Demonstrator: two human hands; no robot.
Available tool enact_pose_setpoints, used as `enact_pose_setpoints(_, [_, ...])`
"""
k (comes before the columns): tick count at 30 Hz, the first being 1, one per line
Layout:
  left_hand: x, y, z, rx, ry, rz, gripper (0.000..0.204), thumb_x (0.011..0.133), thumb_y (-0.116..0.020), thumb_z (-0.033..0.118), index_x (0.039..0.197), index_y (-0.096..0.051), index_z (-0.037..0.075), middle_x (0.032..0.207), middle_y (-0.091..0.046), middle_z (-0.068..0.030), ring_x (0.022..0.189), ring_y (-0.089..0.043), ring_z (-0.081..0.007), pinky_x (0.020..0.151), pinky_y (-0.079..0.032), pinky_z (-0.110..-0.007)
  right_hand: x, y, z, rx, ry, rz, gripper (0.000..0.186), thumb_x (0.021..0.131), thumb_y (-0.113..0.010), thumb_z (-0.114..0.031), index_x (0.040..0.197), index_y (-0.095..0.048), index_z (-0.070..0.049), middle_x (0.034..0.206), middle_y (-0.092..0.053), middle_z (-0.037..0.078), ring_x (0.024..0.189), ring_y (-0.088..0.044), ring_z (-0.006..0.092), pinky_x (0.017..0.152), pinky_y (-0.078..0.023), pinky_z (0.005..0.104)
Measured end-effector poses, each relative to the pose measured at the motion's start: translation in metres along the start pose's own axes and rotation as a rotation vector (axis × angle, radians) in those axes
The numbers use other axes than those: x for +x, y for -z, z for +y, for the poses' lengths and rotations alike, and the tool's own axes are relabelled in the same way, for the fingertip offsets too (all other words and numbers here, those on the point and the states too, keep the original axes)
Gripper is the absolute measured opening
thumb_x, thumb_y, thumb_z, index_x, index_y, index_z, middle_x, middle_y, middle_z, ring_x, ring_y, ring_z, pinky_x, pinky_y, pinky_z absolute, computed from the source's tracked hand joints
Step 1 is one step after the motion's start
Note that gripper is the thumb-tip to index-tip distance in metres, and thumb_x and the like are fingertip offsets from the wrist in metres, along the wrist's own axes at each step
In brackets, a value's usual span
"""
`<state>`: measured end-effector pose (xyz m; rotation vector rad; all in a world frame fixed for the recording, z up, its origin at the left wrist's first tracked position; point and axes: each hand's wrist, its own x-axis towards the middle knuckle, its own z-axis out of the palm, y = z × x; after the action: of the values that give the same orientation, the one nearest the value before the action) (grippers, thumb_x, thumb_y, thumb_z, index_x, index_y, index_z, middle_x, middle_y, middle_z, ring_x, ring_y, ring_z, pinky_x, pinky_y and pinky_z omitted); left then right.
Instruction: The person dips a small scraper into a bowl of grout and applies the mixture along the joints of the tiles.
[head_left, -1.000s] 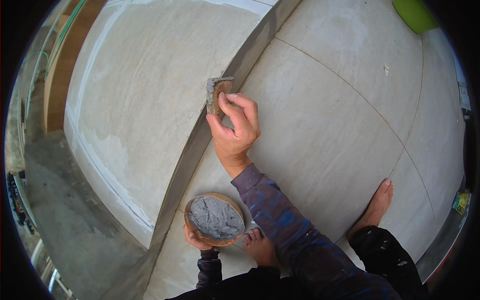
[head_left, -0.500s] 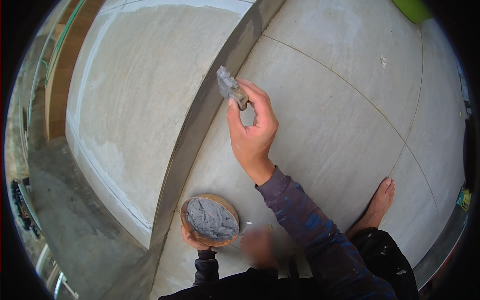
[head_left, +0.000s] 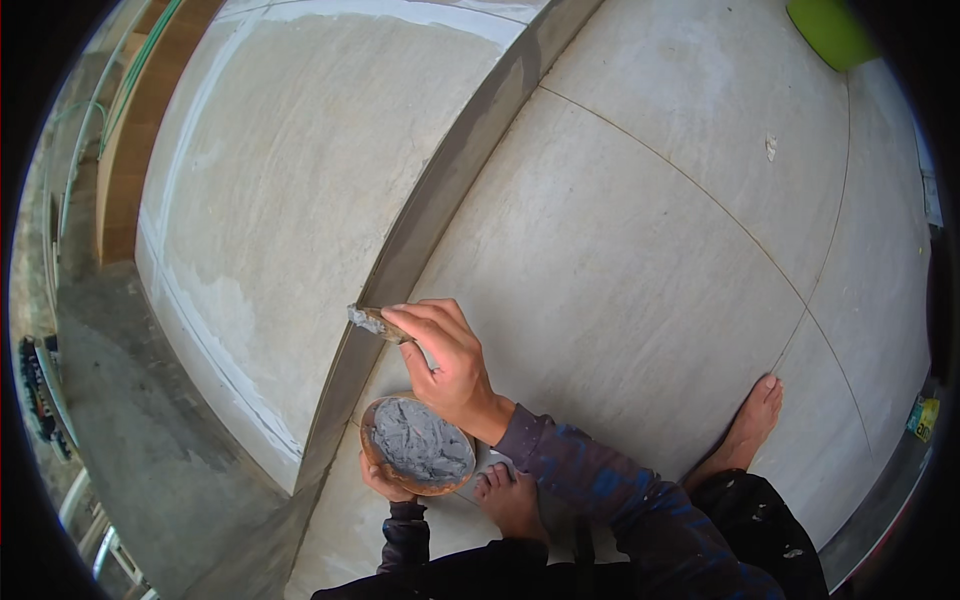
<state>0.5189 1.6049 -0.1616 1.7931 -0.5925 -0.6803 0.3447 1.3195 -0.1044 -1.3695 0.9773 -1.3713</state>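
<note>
My left hand grips the brown, smeared side of a round bowl low in the picture. Thick grey paste with a rough, worked surface lies inside it. Between the thumb and fingers of my right hand is a small, flat spreader, partly hidden by the fingers. A lump of grey paste clings to its far end. That end is over the raised step's edge, above and left of the bowl; whether it touches the step I cannot tell.
The tiled step on the left bears whitish smears along its joints. Dark joint lines cross the lower tiled floor. My bare feet stand on it. A green container is at the far right, brown boards at the far left.
My right hand has come nearer and leftward with the spreader, from farther along the step edge to just above the bowl. The left hand and bowl have hardly moved.
</note>
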Motion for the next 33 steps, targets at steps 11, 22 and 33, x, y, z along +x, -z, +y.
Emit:
enact_pose_setpoints(11, [-0.004,-0.014,0.01,0.039,-0.045,0.036,0.091,0.095,-0.05,0.081,0.122,-0.063,-0.006,0.109,-0.066,-0.0081,0.101,-0.064,-0.0191,0.091,-0.053,-0.037,0.209,0.109,-0.032,-0.749,0.387,-0.139,0.018,0.09,-0.064,-0.002,0.107,-0.069,0.004,0.096,-0.069,0.019,0.089,-0.063,0.0393,0.078,-0.052,0.0479])
enact_pose_setpoints(22, [-0.011,0.009,-0.008,0.129,-0.087,0.067,0.092,0.097,-0.047,0.08,0.121,-0.066,-0.007,0.107,-0.07,-0.0097,0.099,-0.065,-0.0191,0.09,-0.052,-0.036,0.176,0.073,-0.053,-0.571,0.061,-0.347,0.023,0.095,-0.063,-0.004,0.116,-0.064,0.007,0.099,-0.07,0.028,0.094,-0.067,0.0472,0.082,-0.053,0.0496])
enact_pose_setpoints(33, [-0.003,-0.003,0.022,0.146,-0.069,-0.04,0.089,0.101,-0.044,0.074,0.126,-0.064,-0.009,0.112,-0.071,-0.0132,0.104,-0.066,-0.0218,0.094,-0.052,-0.038,0.085,0.059,-0.061,0.202,-0.591,-0.663,0.023,0.098,-0.066,-0.001,0.12,-0.064,0.004,0.107,-0.075,0.012,0.095,-0.072,0.0197,0.085,-0.055,0.0325])
